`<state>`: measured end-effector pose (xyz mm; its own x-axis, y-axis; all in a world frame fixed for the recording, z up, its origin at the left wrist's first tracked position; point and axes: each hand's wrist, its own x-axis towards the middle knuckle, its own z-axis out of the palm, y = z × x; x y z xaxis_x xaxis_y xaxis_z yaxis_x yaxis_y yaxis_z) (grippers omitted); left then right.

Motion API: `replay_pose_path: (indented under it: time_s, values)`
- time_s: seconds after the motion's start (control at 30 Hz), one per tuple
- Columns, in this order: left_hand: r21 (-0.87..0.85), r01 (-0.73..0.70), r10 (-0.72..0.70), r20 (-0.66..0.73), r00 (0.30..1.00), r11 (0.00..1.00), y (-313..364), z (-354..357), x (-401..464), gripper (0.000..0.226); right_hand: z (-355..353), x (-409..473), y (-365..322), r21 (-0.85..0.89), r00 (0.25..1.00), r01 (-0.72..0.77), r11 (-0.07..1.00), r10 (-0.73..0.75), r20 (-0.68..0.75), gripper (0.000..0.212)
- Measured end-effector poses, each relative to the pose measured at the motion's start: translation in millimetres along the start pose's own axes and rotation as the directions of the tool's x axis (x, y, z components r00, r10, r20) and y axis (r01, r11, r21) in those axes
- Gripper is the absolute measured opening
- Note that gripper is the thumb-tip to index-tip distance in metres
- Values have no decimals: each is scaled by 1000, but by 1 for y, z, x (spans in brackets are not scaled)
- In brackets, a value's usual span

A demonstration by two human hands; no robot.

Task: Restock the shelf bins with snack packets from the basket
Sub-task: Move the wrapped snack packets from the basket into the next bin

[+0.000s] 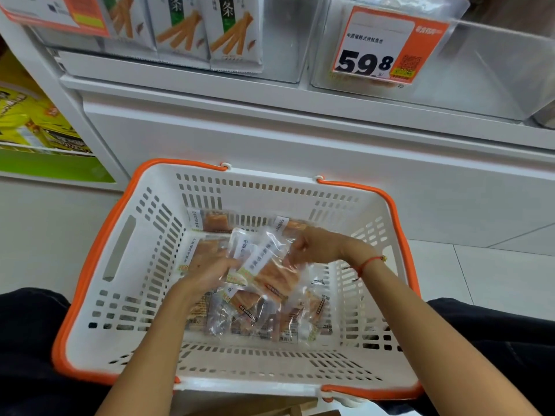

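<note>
Down in the basket (126,265), both hands, left (210,270) and right (315,246), grip a bunch of snack packets (264,265) between them.

An orange price tag (387,45) (reading 59.8) hangs above; yellow-green boxes (33,121) sit left.

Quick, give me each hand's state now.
Left hand: grips a bunch of clear snack packets over the basket.
Right hand: fingers pinch the same bunch of packets from the other side.
</note>
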<state>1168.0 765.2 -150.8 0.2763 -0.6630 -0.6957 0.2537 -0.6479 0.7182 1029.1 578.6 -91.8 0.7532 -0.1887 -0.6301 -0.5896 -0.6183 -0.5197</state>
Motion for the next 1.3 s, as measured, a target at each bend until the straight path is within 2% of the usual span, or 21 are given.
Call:
replay_pose_path:
  time_s: [0.1,0.13,0.27,0.37,0.47,0.53,0.6,0.67,0.73,0.77,0.8,0.83,0.9,0.93,0.97,1.0,1.07,1.13,1.2,1.3]
  values:
    - [-66,10,-9,14,1000,998,5,9,0,18,8,12,-9,-84,942,-24,996,-5,-335,7]
    - [-80,15,-15,-1,1000,997,2,7,1,15,12,14,-10,-76,920,-38,996,5,-391,10]
    - [-200,-27,22,-29,999,980,-3,6,4,23,22,19,-13,-8,906,-8,1000,4,-424,15]
    - [-277,-60,46,-56,997,959,8,16,-5,47,28,23,-12,7,908,9,1000,-5,-420,17]
    - [-237,-62,72,32,997,970,7,19,-4,60,36,28,-9,25,911,0,1000,10,-412,17]
    - [-144,-19,33,99,994,989,2,20,-2,68,40,30,-6,46,911,7,999,12,-412,18]
    - [-111,25,-14,103,995,993,-2,20,2,77,44,31,0,110,915,1,994,44,-401,22]
    - [-122,20,-13,61,998,992,-2,19,2,72,50,34,5,212,895,-8,977,102,-434,34]
    - [-175,15,-9,34,999,984,-1,16,2,54,55,34,7,368,828,-15,930,218,-517,58]
    - [-245,19,-12,30,999,969,0,14,2,45,56,33,7,486,811,-31,873,307,-499,69]
    - [-323,22,-15,23,1000,946,2,13,2,39,54,30,5,621,829,-68,781,390,-401,74]
    - [-388,14,-12,9,1000,921,4,12,0,37,53,27,3,733,876,-131,668,424,-229,75]
    - [-447,1,-10,-17,1000,894,6,10,2,41,50,19,0,834,942,-252,491,323,94,59]
    - [-447,-13,4,-21,1000,895,9,10,2,43,48,16,-2,854,957,-255,453,246,156,45]
    - [-441,-32,25,-22,999,897,13,9,0,44,45,14,-4,868,970,-226,443,187,156,34]
    - [-424,-51,47,-20,999,904,18,9,-4,46,43,15,-4,871,978,-188,453,167,124,29]
    - [-384,-92,93,-17,996,919,30,6,-10,52,32,14,-5,861,986,-121,494,160,47,35]
    - [-306,-148,152,-13,988,940,48,4,-19,60,18,9,-6,814,994,-61,578,112,-5,37]
    - [-200,-202,200,-29,979,959,68,5,-28,76,3,0,-6,739,994,4,673,80,-79,45]
    - [-2,-324,323,-63,944,946,94,9,-42,75,-23,-25,-13,678,971,111,726,67,-231,58]
